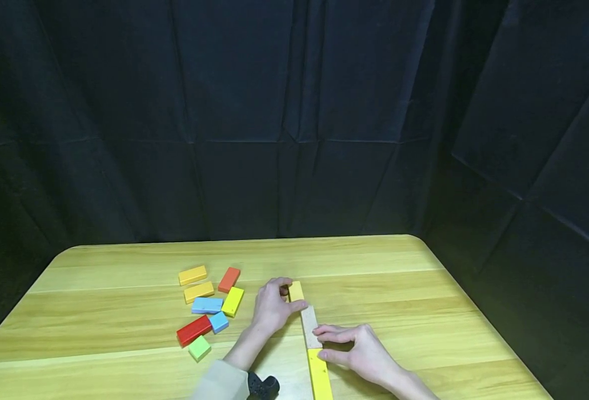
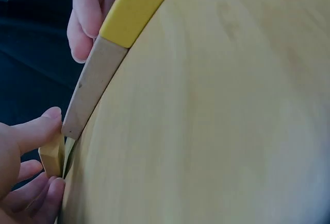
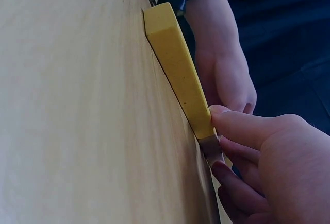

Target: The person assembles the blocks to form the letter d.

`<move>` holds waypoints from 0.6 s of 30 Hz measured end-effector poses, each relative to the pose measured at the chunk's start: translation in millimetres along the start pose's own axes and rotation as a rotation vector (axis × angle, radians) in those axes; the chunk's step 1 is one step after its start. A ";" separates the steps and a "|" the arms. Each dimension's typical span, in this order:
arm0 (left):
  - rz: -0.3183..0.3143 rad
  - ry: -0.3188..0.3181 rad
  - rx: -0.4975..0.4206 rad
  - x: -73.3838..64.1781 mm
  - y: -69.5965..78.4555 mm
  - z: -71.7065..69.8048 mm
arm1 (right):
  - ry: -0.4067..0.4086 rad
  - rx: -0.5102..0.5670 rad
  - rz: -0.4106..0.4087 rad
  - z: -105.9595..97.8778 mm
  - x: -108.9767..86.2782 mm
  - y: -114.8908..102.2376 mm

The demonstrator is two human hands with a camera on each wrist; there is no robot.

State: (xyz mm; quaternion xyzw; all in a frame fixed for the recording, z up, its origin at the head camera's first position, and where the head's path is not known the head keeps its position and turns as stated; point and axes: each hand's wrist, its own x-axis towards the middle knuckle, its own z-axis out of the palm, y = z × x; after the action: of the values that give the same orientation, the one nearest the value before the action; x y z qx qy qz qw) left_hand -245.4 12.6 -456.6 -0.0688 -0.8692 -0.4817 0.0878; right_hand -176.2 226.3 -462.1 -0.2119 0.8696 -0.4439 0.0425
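Note:
A line of blocks runs away from the near edge: a long yellow block (image 1: 319, 373), a pale bare-wood block (image 1: 310, 326) end to end with it, and a light orange block (image 1: 295, 291) at the far end. My left hand (image 1: 271, 309) pinches the light orange block, thumb near the wood block's end and fingers at the far side, as the left wrist view also shows. My right hand (image 1: 365, 351) lies along the line's right side. Its thumb touches the yellow block (image 3: 180, 74) near the joint, and its bent fingertips rest against the wood block (image 3: 210, 149).
Left of the line lie several loose blocks: two orange ones (image 1: 192, 275), a red-orange one (image 1: 229, 279), a yellow one (image 1: 233, 301), blue ones (image 1: 207, 305), a red one (image 1: 194, 331) and a green one (image 1: 199, 348). Dark curtains (image 1: 234, 189) stand behind the wooden table (image 1: 124, 311).

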 end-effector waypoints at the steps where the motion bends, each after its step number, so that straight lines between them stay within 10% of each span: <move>1: -0.004 0.006 -0.008 0.3 -0.3 1.4 | 0.003 -0.004 -0.005 0.2 0.2 0.2; 18: 0.009 -0.001 -0.065 1.1 -2.2 15.1 | 0.020 -0.028 -0.034 0.8 0.7 2.0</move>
State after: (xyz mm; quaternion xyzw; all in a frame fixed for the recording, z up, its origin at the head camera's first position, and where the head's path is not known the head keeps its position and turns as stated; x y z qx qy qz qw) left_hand -248.3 24.3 -466.0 -0.0757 -0.8528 -0.5094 0.0870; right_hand -177.3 226.4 -464.1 -0.2227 0.8725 -0.4343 0.0230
